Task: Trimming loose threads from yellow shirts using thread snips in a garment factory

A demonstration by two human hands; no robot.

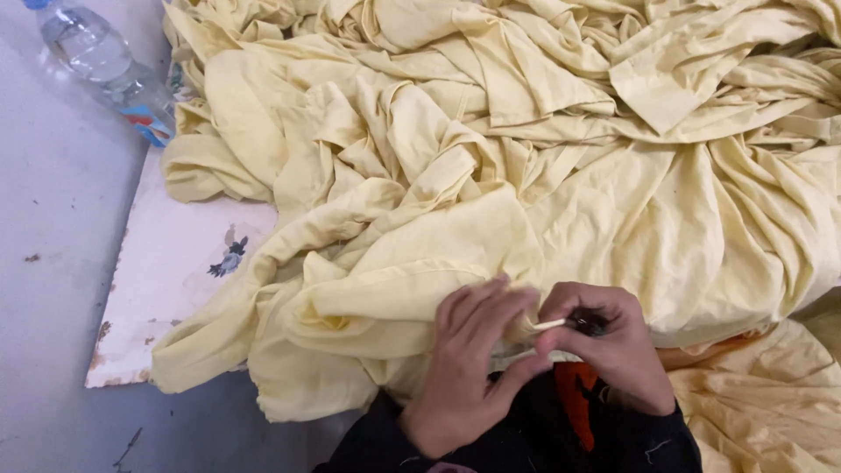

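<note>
Between the two hands, low in the view, a thin pale stick point(549, 325) is pinched at the right hand point(613, 350), whose fingers also close on a small dark object point(589, 324). Its free tip meets the left hand point(469, 363), whose fingers lie loosely curled. Just beyond both hands spreads a heap of pale yellow cloth point(526, 175). Far off to the left lies a plastic water bottle point(101, 66).

Pretty plain spot, a grey scuffed floor point(53, 263) with little dark specks running along the 9 o'clock side, a worn white board point(166, 280) with a small flower print and chipped rusty edges lying on it around 8 o'clock, all in soft even light.
</note>
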